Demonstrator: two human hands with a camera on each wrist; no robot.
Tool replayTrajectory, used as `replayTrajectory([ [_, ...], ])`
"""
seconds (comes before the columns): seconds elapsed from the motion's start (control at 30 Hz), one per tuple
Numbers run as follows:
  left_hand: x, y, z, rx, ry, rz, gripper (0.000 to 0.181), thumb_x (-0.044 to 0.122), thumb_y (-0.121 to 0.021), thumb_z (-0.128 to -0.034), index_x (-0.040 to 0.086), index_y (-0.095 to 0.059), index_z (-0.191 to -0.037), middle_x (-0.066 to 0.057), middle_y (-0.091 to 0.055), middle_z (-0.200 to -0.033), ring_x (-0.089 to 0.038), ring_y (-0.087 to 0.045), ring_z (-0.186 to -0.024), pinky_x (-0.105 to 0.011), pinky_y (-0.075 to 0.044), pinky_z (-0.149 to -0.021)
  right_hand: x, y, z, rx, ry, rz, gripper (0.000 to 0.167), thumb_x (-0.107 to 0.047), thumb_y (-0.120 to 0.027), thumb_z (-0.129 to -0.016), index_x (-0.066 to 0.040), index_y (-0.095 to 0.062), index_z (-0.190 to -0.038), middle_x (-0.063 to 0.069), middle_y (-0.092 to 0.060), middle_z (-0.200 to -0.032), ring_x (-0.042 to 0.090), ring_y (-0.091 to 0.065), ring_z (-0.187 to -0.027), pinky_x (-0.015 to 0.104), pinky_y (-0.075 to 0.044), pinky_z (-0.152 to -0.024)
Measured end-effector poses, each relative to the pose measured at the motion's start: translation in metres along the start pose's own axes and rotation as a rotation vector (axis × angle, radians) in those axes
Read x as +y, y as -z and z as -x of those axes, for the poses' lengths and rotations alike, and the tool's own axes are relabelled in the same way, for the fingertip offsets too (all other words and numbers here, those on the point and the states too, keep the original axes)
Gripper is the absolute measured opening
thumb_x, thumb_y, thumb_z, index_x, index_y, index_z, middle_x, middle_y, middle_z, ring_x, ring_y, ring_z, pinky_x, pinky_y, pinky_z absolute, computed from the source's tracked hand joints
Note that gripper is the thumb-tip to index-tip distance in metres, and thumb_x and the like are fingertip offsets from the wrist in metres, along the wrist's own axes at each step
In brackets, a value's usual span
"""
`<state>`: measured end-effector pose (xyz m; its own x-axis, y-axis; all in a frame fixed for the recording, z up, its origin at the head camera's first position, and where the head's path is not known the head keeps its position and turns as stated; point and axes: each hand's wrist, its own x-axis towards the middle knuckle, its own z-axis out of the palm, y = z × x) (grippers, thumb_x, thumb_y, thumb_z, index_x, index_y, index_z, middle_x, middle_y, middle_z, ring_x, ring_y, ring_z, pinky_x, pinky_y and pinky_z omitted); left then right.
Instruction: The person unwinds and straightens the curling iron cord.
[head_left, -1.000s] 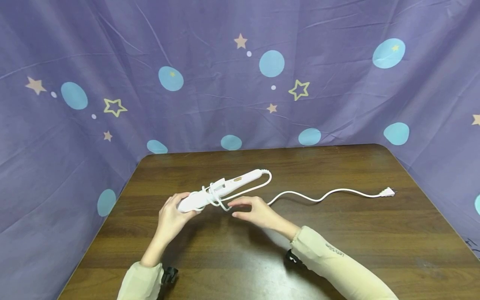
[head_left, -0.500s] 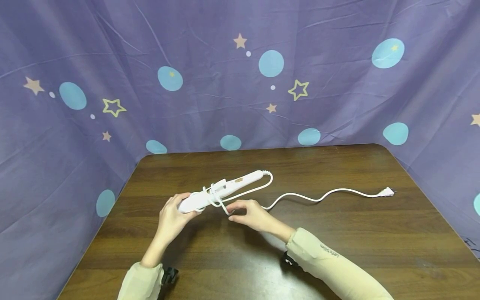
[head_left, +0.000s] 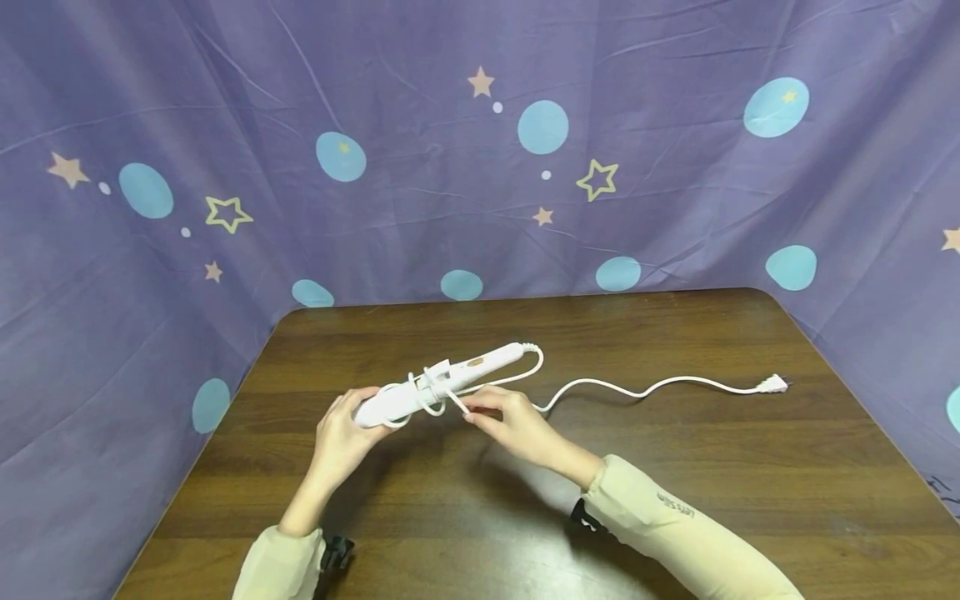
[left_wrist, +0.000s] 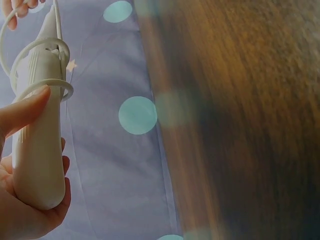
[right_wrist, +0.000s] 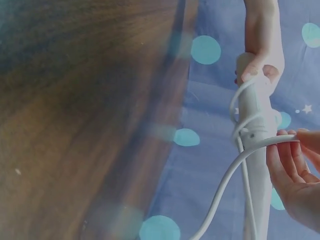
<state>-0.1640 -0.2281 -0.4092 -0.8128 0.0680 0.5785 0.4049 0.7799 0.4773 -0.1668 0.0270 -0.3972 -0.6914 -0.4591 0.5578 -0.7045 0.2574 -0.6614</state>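
Observation:
A white curling iron (head_left: 495, 360), with a gold-coloured switch on its handle, is held at a slant above the table. My left hand (head_left: 347, 433) grips its wide rounded end (left_wrist: 40, 165), thumb on one side and fingers behind. White cord (head_left: 622, 392) loops several times around the body. Pinched between thumb and fingers of my right hand (head_left: 522, 427) is a stretch of that cord (right_wrist: 225, 177), close beside the wrapped middle. From there the cord runs right along the table and ends in a white plug (head_left: 772, 383).
The brown wooden table (head_left: 675, 500) spans the space under both hands. Behind it and at its sides hangs a purple curtain (head_left: 420, 208) printed with stars and blue dots. A black strap piece (head_left: 337, 552) sits at the left cuff.
My right hand has taken the loose cord between thumb and fingers and lifted it slightly, up toward the curling iron. My left hand stays nearly still.

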Motion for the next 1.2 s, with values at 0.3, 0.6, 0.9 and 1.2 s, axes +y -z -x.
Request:
replayTrajectory([
  [0.3, -0.001, 0.001, 0.001, 0.004, -0.029, -0.01, 0.05, 0.007, -0.083, -0.0465, 0.001, -0.063, -0.092, -0.011, -0.063, -0.083, -0.025, -0.053, -0.074, -0.04, -0.039, -0.063, -0.005, 0.017, -0.005, 0.044, -0.009, -0.015, 0.02, -0.001, -0.061, -0.079, 0.002, -0.065, -0.099, 0.008, -0.064, -0.089, 0.012, -0.057, -0.079, 0.024, -0.047, -0.072],
  [0.6, -0.004, 0.002, 0.002, 0.009, -0.057, -0.003, 0.05, 0.007, -0.083, -0.0452, 0.003, -0.063, -0.091, -0.009, -0.063, -0.082, -0.023, -0.053, -0.073, -0.039, -0.039, -0.063, -0.007, 0.038, -0.013, 0.052, -0.049, 0.057, 0.019, 0.0, -0.059, -0.081, 0.002, -0.066, -0.098, 0.007, -0.064, -0.089, 0.011, -0.056, -0.077, 0.021, -0.046, -0.067],
  [0.9, -0.007, 0.006, 0.004, -0.01, -0.067, -0.003, 0.05, 0.005, -0.083, -0.0453, 0.002, -0.063, -0.091, -0.01, -0.063, -0.082, -0.025, -0.055, -0.076, -0.039, -0.039, -0.069, -0.01, 0.059, -0.022, 0.001, -0.101, -0.022, 0.019, 0.0, -0.057, -0.082, 0.002, -0.065, -0.099, 0.008, -0.062, -0.084, 0.011, -0.052, -0.064, 0.021, -0.043, -0.055],
  [1.2, -0.008, 0.016, 0.004, -0.054, -0.072, -0.004, 0.049, 0.008, -0.083, -0.0468, 0.005, -0.064, -0.092, -0.006, -0.063, -0.084, -0.018, -0.053, -0.077, -0.036, -0.04, -0.067, -0.008, 0.078, -0.026, -0.06, -0.108, 0.017, 0.019, 0.002, -0.056, -0.082, 0.004, -0.064, -0.1, 0.007, -0.062, -0.083, 0.008, -0.052, -0.069, 0.022, -0.043, -0.061],
])
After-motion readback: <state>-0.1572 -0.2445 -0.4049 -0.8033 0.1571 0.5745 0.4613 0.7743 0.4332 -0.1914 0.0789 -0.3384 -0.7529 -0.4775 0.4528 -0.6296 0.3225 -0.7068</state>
